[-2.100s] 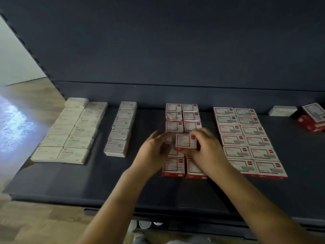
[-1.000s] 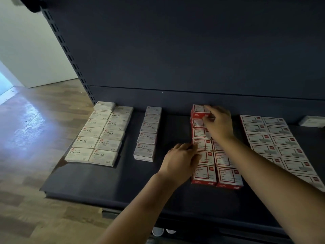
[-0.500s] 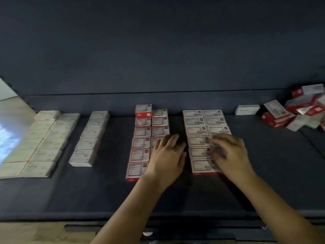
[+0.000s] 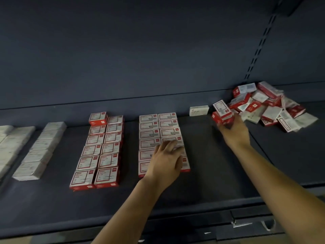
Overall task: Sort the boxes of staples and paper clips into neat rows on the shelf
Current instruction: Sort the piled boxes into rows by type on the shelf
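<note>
On the dark shelf (image 4: 202,173) lie neat double rows of red-and-white boxes (image 4: 100,150), with one extra box stacked at the back left of the left block. My left hand (image 4: 165,159) lies flat with straight fingers on the second red-and-white block (image 4: 153,134). My right hand (image 4: 233,131) is stretched to the right and grips red-and-white boxes (image 4: 222,111) at the edge of a loose heap of mixed boxes (image 4: 269,106). White staple boxes (image 4: 40,150) stand in rows at the left.
A single white staple box (image 4: 199,110) stands against the back wall between the rows and the heap. The shelf's back panel rises dark behind; a slotted upright (image 4: 260,44) runs at the right. The shelf's front edge (image 4: 158,224) is near me.
The view has swung right. My right hand left the second red block and reached to the heap, where it took hold of boxes. My left hand shifted from the first block onto the second.
</note>
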`<state>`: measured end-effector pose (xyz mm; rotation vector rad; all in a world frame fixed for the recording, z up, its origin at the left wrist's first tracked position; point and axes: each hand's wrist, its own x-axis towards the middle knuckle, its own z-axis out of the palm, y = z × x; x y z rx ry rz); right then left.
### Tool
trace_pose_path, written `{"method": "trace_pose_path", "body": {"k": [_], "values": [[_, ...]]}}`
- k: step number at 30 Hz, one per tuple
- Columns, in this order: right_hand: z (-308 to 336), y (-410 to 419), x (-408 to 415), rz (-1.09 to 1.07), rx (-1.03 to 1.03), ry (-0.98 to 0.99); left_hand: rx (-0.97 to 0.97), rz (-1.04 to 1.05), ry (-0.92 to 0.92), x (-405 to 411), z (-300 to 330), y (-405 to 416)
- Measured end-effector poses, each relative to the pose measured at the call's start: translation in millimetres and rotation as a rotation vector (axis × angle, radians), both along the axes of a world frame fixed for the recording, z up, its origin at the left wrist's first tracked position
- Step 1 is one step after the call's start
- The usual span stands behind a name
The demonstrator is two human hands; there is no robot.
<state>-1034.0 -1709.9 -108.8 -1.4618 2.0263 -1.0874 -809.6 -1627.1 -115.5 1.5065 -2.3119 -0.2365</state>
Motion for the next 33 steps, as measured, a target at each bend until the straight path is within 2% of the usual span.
{"method": "trace_pose_path", "body": {"k": [3, 7, 11, 16, 21, 24, 27, 33], "values": [[2.5, -18.5, -2.9, 0.009, 0.041, 0.028, -0.06, -0.034, -0.027, -8.6, -0.6, 0.3], [2.5, -37.6, -5.6, -0.032, 0.126, 0.244, -0.062, -0.058, -0.075, -14.5, 3.2, -1.5], [2.6, -47.0, -12.5, -0.056, 0.128, 0.312, -0.101, -0.08, -0.104, -14.7, 5.9, -6.8], [-4.3, -40.1, -14.5, -0.049, 0.027, 0.269, -0.118, -0.094, -0.105, -9.5, 6.3, -12.0], [-12.8, -13.4, -6.9, 0.0, -0.176, 0.132, -0.059, -0.091, 0.012, 5.6, -3.9, -10.1], [-11.8, 12.5, 6.3, 0.132, -0.352, 0.042, -0.067, -0.05, 0.105, 14.8, -3.1, -6.2], [-5.7, 41.0, 21.6, 0.296, -0.482, 0.072, -0.05, -0.001, 0.215, 20.9, 10.5, -2.4], [6.4, 66.7, 36.1, 0.601, -0.561, 0.195, -0.034, -0.036, 0.312, 27.3, 35.5, 1.0]]}}
